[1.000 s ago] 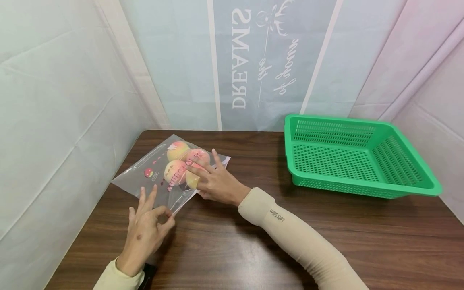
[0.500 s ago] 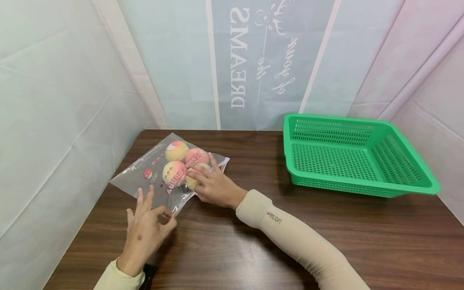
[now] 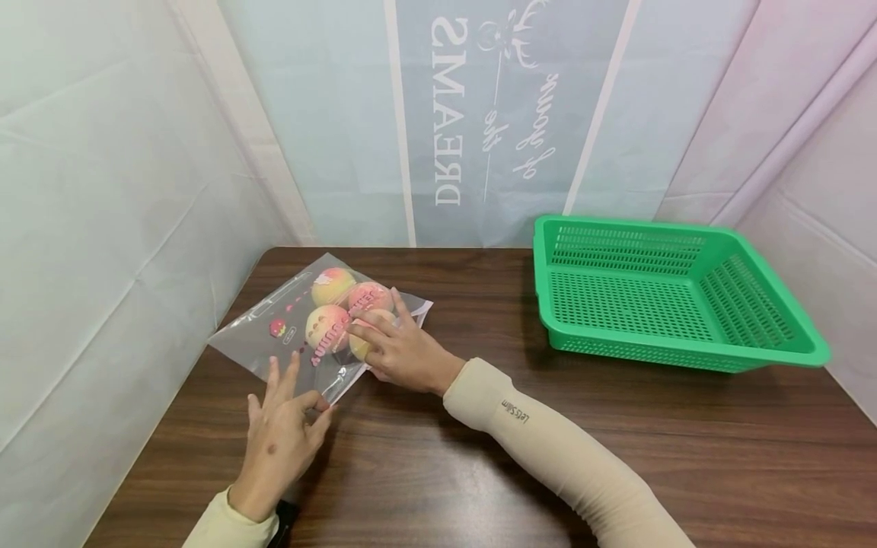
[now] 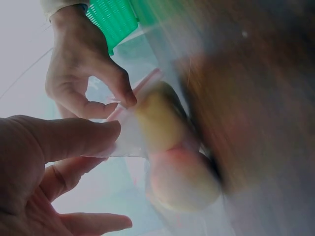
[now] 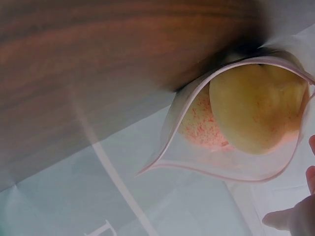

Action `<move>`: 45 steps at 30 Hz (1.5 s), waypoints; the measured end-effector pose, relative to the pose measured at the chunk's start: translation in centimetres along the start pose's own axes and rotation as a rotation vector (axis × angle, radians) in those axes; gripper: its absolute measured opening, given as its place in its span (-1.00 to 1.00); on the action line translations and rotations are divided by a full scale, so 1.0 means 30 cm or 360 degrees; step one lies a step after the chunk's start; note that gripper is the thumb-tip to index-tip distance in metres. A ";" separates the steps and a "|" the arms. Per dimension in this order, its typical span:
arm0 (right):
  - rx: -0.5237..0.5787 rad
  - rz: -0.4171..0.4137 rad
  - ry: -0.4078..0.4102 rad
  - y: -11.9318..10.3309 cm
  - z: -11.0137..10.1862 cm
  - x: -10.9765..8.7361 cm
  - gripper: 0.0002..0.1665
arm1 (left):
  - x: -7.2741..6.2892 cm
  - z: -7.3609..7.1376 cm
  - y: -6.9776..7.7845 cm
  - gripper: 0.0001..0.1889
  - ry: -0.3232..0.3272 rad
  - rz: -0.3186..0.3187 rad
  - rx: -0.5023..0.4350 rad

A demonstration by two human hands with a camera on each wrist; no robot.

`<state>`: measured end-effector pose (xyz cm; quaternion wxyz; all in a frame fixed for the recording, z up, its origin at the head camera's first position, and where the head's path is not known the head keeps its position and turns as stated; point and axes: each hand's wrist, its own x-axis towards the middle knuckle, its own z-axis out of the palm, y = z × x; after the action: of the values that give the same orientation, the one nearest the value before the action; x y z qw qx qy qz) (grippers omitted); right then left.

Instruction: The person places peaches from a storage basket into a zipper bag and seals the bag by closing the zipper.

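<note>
A clear zip bag [image 3: 250, 331] with pink print lies on the table, and several yellow-pink peaches [image 3: 327, 329] are inside it. My left hand [image 3: 279, 438] pinches the near corner of its mouth between thumb and index finger, other fingers spread. At the far part of the same edge, my right hand [image 3: 414, 352] pinches the bag's zip strip, its fingers reaching over the nearest peach. In the left wrist view, thumb and finger of the right hand [image 4: 81, 69] meet at the pink edge. The right wrist view shows the bag's mouth [image 5: 165, 147] gaping, with peaches [image 5: 256, 113] behind it.
A green perforated basket [image 3: 651, 354] stands at the back right of the brown wooden table [image 3: 438, 472]. A printed cloth [image 3: 466, 221] hangs behind the table, with pale cloth walls on both sides. Something black [image 3: 283, 525] shows beside the left wrist.
The left hand has shifted slightly to the right, still at the bag's corner. The right hand and peaches stay almost in place.
</note>
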<state>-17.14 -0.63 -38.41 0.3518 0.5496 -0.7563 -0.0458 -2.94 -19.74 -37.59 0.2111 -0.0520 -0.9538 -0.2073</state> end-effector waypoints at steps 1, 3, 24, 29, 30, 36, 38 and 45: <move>-0.0006 -0.0004 0.0006 0.004 -0.001 0.000 -0.86 | 0.000 0.000 -0.001 -0.67 -0.0002 0.0002 0.0001; -0.0018 -0.0005 0.0020 0.012 -0.004 0.001 -0.86 | -0.001 -0.001 0.000 -0.68 -0.0009 -0.0004 0.0001; -0.0022 -0.0027 0.0174 0.058 0.007 -0.023 -0.88 | 0.000 -0.011 0.014 -0.70 -0.0013 -0.0054 -0.0050; -0.0044 -0.0031 0.0195 0.061 0.013 -0.029 -0.88 | 0.001 -0.005 0.013 -0.69 0.0027 -0.0036 -0.0054; -0.0046 -0.0034 0.0198 0.062 0.013 -0.030 -0.87 | 0.001 -0.005 0.014 -0.69 0.0030 -0.0034 -0.0054; -0.0017 -0.0052 0.0218 0.066 0.015 -0.036 -0.81 | 0.001 -0.003 0.012 -0.70 0.0014 -0.0041 -0.0059; -0.0001 -0.0053 0.0222 0.067 0.015 -0.039 -0.80 | 0.000 -0.002 0.012 -0.70 0.0013 -0.0043 -0.0060; 0.0056 -0.0048 0.0257 0.065 0.020 -0.048 -0.79 | 0.000 -0.002 0.018 -0.68 0.0042 -0.0031 -0.0065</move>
<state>-18.84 1.18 -38.67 0.4012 0.5689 -0.7179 0.0068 -2.81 -19.27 -37.34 0.2205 -0.0441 -0.9470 -0.2294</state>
